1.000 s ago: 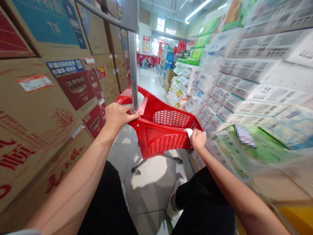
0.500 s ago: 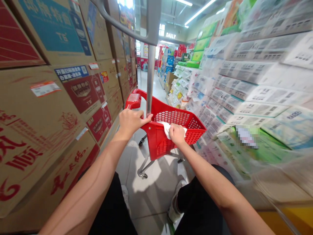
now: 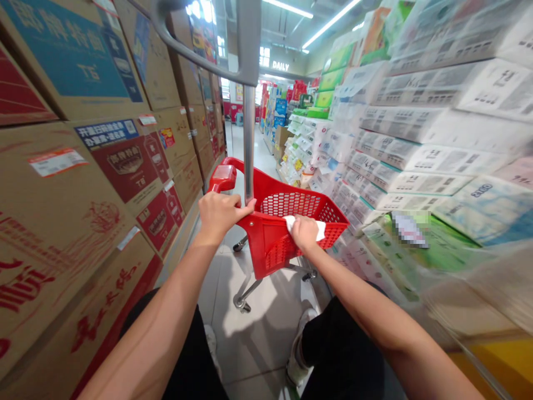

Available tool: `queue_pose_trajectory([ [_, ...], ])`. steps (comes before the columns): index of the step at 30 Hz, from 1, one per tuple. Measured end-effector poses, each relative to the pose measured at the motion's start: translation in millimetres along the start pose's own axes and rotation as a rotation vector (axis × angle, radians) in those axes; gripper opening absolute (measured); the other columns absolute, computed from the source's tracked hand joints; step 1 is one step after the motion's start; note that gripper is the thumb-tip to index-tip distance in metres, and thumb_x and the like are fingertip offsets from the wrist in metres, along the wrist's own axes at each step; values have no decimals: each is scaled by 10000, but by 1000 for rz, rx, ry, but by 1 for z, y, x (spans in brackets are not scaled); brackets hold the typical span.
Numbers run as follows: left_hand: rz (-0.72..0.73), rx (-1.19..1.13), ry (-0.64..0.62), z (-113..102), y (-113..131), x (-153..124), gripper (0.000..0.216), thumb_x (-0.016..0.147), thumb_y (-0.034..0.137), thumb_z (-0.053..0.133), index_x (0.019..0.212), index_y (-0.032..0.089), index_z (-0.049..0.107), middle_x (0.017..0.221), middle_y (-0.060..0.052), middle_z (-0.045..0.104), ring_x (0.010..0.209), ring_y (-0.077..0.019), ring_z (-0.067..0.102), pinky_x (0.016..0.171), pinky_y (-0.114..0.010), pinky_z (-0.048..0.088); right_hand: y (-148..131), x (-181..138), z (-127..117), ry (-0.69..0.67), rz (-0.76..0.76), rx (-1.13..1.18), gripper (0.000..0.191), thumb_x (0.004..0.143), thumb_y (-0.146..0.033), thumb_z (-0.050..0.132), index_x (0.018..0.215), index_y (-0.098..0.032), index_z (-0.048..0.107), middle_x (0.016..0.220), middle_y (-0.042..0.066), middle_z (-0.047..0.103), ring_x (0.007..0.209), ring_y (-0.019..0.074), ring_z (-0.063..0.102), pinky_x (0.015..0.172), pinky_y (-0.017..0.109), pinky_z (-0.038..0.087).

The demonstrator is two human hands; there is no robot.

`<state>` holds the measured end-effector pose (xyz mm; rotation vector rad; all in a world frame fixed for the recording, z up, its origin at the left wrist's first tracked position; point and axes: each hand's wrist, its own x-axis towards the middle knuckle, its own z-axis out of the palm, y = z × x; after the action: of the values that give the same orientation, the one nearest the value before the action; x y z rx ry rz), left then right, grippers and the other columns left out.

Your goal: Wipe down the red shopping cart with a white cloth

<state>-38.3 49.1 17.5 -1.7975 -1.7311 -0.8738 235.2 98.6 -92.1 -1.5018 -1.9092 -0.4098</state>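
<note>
A red plastic shopping cart basket (image 3: 266, 250) with perforated walls stands before me on a wheeled metal frame. My left hand (image 3: 220, 212) is closed over its near left rim, thumb beside the upright metal pole (image 3: 249, 144). Fingers wrapped round a white cloth (image 3: 320, 229), my right hand (image 3: 305, 232) presses it against the near rim, right of the middle. Part of the cloth is hidden under the fingers. The pole rises to a grey handle (image 3: 245, 50) at the top.
Stacked cardboard boxes (image 3: 45, 183) form a wall close on the left. Packs of paper goods (image 3: 400, 150) are piled on the right, with a green pack (image 3: 441, 239) lower down. Cart casters (image 3: 241, 303) stand on the tiled floor (image 3: 250, 355) near my feet. An aisle runs ahead.
My right hand has slid the cloth a little to the right along the basket's rim. My left hand keeps its grip. The view has shifted slightly.
</note>
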Motion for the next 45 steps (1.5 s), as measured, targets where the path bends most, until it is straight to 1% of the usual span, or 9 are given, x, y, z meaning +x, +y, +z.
queue_pose_trajectory([
  [3,-7,-7,2,1,16,-2,553,840,676,475,712,218,756,618,-93,673,699,-249,638,578,-324,243,-71,14,1,60,-14,144,385,984,-216,298,925,-177,676,866,90,701,784,214,595,740,319,322],
  [6,21,-30,-15,0,11,-1,564,839,689,475,685,220,746,618,-94,674,703,-251,640,582,-322,253,-87,18,-5,-4,-84,177,371,1004,-265,304,923,-188,658,841,72,688,802,209,602,734,304,318],
  [15,42,-26,-41,-4,-69,8,488,815,654,526,607,237,671,596,-59,646,692,-212,615,605,-310,307,81,-21,-35,-209,-105,-129,342,968,-302,374,758,-186,617,729,79,675,665,182,563,661,303,286],
  [19,35,-8,-19,-8,-89,7,474,815,634,524,614,227,662,594,-62,627,684,-215,604,609,-317,314,110,-35,-43,-206,-23,-171,338,968,-270,367,765,-189,626,754,88,686,674,187,574,643,308,279],
  [22,7,0,-23,-14,-83,1,466,808,622,522,617,225,673,591,-70,625,683,-222,596,599,-322,291,75,-31,-30,-142,63,-199,341,964,-241,363,789,-169,647,777,113,689,688,199,578,658,319,285],
  [29,-61,43,-9,-26,-19,-20,558,830,685,466,691,210,724,613,-90,654,692,-237,596,594,-318,231,-114,5,-11,13,-40,124,377,1004,-239,313,866,-171,657,834,88,705,742,195,585,728,317,318],
  [32,-57,47,-5,-24,-8,-21,576,839,688,460,692,198,725,625,-91,659,714,-236,608,606,-311,242,-134,10,-15,2,-105,167,392,1030,-260,280,902,-178,641,856,61,699,790,180,589,750,296,316],
  [38,17,1,-17,-19,-28,-14,543,847,666,480,686,207,722,625,-86,664,699,-226,603,589,-315,243,-18,0,-24,-184,-79,-91,351,994,-277,352,837,-174,648,837,66,694,791,173,583,744,280,310],
  [45,-7,-19,-6,-7,-52,-1,476,798,646,553,622,225,686,598,-61,653,684,-214,593,604,-302,278,98,-27,-49,-142,122,-210,350,923,-209,370,741,-128,658,760,142,686,690,201,563,674,310,280],
])
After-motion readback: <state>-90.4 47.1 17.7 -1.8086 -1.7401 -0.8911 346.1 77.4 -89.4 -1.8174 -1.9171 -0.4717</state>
